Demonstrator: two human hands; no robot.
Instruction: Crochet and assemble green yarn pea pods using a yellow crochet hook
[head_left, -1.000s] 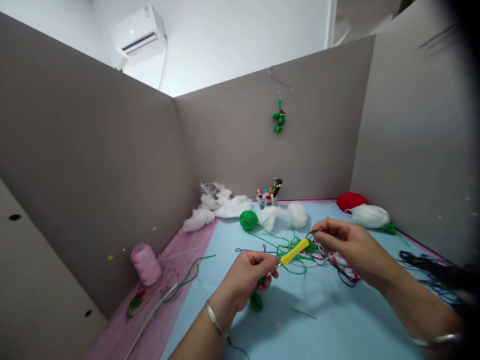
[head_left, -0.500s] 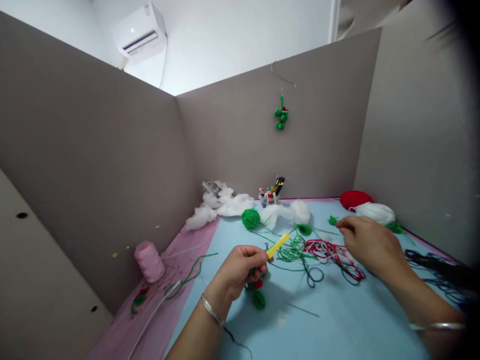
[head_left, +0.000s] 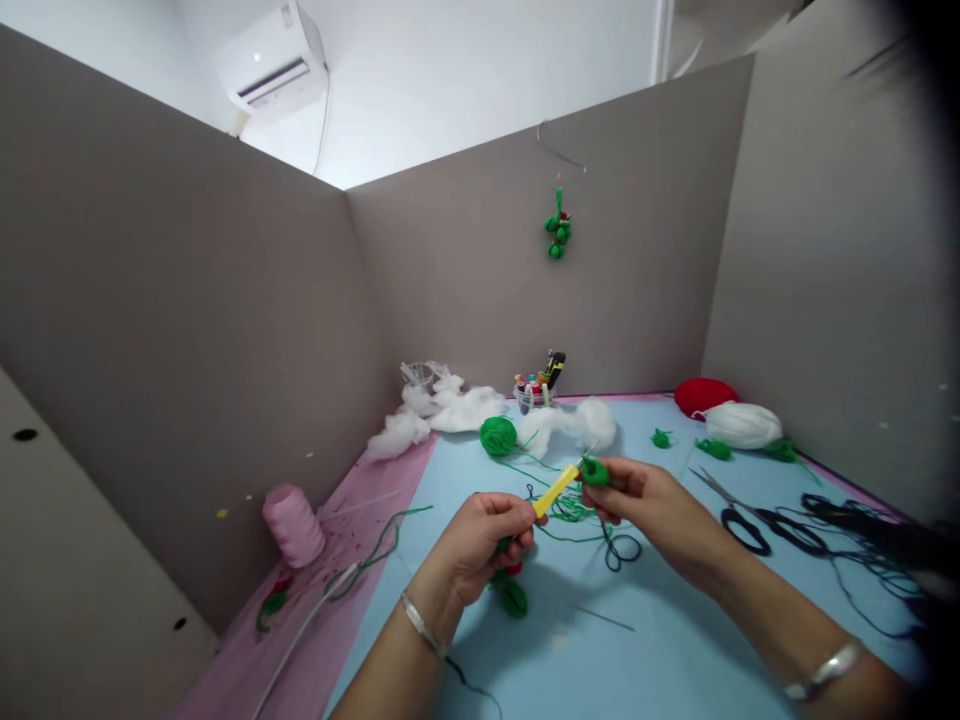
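Note:
My left hand (head_left: 491, 540) is closed round a yellow-handled crochet hook (head_left: 556, 492), which points up and to the right. Below that hand hangs a small crocheted piece (head_left: 513, 597) in green with a bit of red; the fingers partly hide it. My right hand (head_left: 637, 490) pinches a small green crocheted piece (head_left: 595, 471) right at the hook's tip. Whether the tip passes through the stitches is too small to tell. Loose green yarn (head_left: 574, 505) lies behind the hands, partly covered by the right one.
Black-handled scissors (head_left: 772, 525) lie at the right beside dark cord (head_left: 862, 535). White stuffing (head_left: 472, 408), a green yarn ball (head_left: 498, 436) and a cup of tools (head_left: 535, 393) are at the back. A pink thread spool (head_left: 294, 526) stands left. A needle (head_left: 604, 618) lies in front.
My right hand has come left from the far right to the hook's tip and now holds the green piece. The scissors have come into view. My left hand has barely moved.

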